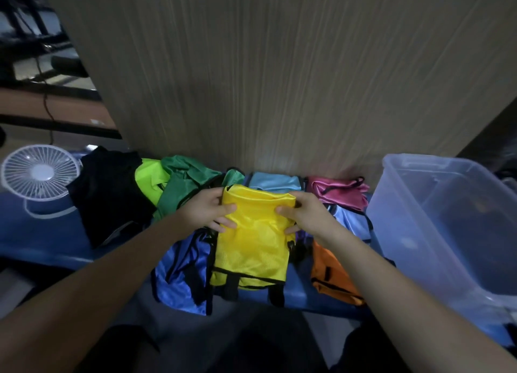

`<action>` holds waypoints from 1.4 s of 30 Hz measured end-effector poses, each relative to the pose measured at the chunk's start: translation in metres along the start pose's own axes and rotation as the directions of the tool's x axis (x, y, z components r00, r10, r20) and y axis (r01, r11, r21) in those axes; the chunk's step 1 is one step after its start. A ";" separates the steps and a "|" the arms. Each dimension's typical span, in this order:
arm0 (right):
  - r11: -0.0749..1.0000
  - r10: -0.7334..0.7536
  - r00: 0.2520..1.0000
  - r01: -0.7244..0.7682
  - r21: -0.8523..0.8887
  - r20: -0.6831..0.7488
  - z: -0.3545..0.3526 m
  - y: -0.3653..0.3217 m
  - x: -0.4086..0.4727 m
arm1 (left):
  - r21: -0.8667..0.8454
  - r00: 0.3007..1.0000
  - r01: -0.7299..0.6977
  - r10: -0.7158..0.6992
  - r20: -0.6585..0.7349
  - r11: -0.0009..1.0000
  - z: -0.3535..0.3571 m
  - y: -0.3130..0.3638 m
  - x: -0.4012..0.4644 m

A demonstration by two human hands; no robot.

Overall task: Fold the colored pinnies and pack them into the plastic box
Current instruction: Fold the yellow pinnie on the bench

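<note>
A yellow pinny with black trim hangs folded over between my hands above the blue surface. My left hand grips its left upper edge. My right hand grips its right upper edge. Around it lie other pinnies: a blue one at lower left, an orange one at lower right, a light blue one behind my right hand, another light blue one and a pink one at the back, and green ones at back left. The clear plastic box stands at the right.
A black garment lies at the left, beside a small white fan. A wood-grain panel rises right behind the pile. The blue surface ends near my body; dark legs show below.
</note>
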State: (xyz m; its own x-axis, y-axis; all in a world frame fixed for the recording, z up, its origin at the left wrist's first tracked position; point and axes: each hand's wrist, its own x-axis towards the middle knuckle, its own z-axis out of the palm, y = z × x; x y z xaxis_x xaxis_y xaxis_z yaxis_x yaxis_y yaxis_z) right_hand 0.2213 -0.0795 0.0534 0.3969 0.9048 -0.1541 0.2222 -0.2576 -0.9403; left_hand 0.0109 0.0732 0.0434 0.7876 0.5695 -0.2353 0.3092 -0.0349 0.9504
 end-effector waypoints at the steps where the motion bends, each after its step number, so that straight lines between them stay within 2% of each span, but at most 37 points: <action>1: 0.999 -0.034 0.999 0.034 -0.021 0.008 0.000 0.001 -0.005 | -0.002 1.000 -0.025 0.025 0.008 1.000 -0.001 -0.001 -0.005; 4: 0.965 -0.196 0.978 0.205 -0.162 0.071 -0.001 0.011 -0.020 | 0.036 0.994 -0.106 0.105 0.027 0.994 -0.003 -0.008 -0.020; 6: 0.906 -0.308 0.943 0.330 -0.264 0.123 0.001 0.019 -0.031 | 0.130 0.979 -0.200 0.194 0.062 0.971 -0.005 -0.016 -0.029; 9: 0.812 -0.406 0.887 0.460 -0.359 0.218 0.007 0.034 -0.046 | 0.178 0.944 -0.315 0.288 0.162 0.932 -0.004 -0.030 -0.040; 13: 0.685 -0.404 0.857 0.515 -0.516 0.319 0.015 0.048 -0.060 | 0.468 0.911 -0.408 0.319 0.261 0.784 -0.003 -0.041 -0.050; 15: 0.599 -0.407 0.835 0.550 -0.582 0.370 0.017 0.052 -0.066 | 0.543 0.888 -0.460 0.362 0.283 0.702 -0.002 -0.048 -0.055; 19: 0.450 -0.358 0.822 0.567 -0.690 0.443 0.019 0.055 -0.081 | 0.695 0.853 -0.482 0.468 0.233 0.533 0.004 -0.064 -0.065; 21: 0.384 -0.346 0.832 0.547 -0.744 0.433 0.021 0.055 -0.086 | 0.671 0.863 -0.471 0.458 0.213 0.573 0.005 -0.067 -0.071; 23: 0.364 -0.346 0.848 0.516 -0.776 0.401 0.026 0.055 -0.088 | 0.616 0.879 -0.455 0.433 0.198 0.643 0.007 -0.069 -0.074; 25: 0.391 -0.382 0.859 0.484 -0.783 0.341 0.033 0.053 -0.086 | 0.617 0.874 -0.445 0.463 0.144 0.649 0.011 -0.068 -0.074; 28: 0.483 -0.450 0.877 0.396 -0.781 0.167 0.040 0.045 -0.076 | 0.628 0.835 -0.406 0.549 -0.040 0.664 0.014 -0.060 -0.065; 29: 0.500 -0.447 0.888 0.346 -0.794 0.105 0.040 0.041 -0.073 | 0.631 0.845 -0.357 0.527 -0.097 0.688 0.014 -0.053 -0.061; 31: 0.513 -0.359 0.933 0.218 -0.830 0.024 0.041 0.034 -0.067 | 0.671 0.915 -0.194 0.378 -0.139 0.715 0.011 -0.041 -0.054; 34: 0.485 -0.177 0.984 0.112 -0.867 0.028 0.039 0.026 -0.060 | 0.773 0.985 -0.023 0.148 -0.093 0.634 0.009 -0.032 -0.047; 39: 0.397 -0.109 0.989 0.131 -0.908 0.095 0.040 0.025 -0.056 | 0.865 0.998 0.018 0.039 -0.044 0.502 0.005 -0.030 -0.045; 42: 0.414 -0.098 0.988 0.148 -0.898 0.118 0.042 0.027 -0.060 | 0.839 0.998 -0.019 0.058 -0.015 0.543 0.007 -0.034 -0.049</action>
State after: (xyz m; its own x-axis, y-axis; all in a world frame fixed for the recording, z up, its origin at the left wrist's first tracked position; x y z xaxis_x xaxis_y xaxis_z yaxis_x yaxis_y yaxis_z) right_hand 0.1660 -0.1259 0.0248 0.2654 0.9594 -0.0956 0.9506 -0.2769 -0.1402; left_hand -0.0342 0.0405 0.0208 0.7963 0.5786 -0.1764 0.6002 -0.7193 0.3500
